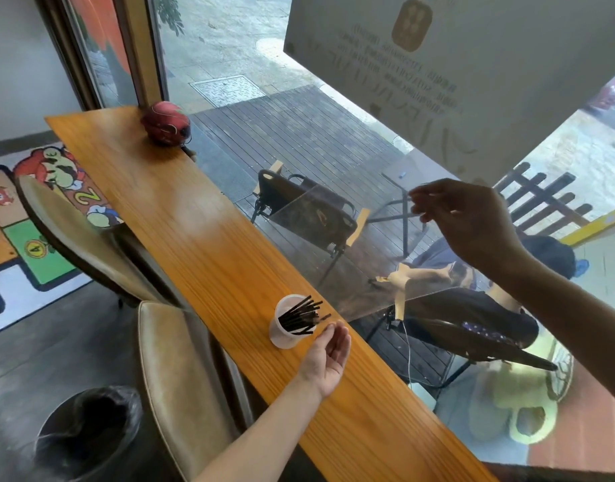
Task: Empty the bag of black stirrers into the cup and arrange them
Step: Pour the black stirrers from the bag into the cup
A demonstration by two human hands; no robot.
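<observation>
A white cup (284, 335) stands on the wooden counter (201, 231) near the window. Several black stirrers (301, 316) stick out of it, fanned and leaning to the right. My left hand (328, 353) hovers just right of the cup, palm up, fingers apart, holding nothing. My right hand (473, 220) is raised above the counter's far edge and pinches the top of a clear plastic bag (351, 255). The bag hangs down to the left toward the cup, and no stirrers show inside it.
A red helmet (165, 123) sits at the far end of the counter. Two tan chairs (181, 370) stand along its left side, with a black lined bin (87, 433) on the floor. A window pane (334, 151) runs along the counter's right edge.
</observation>
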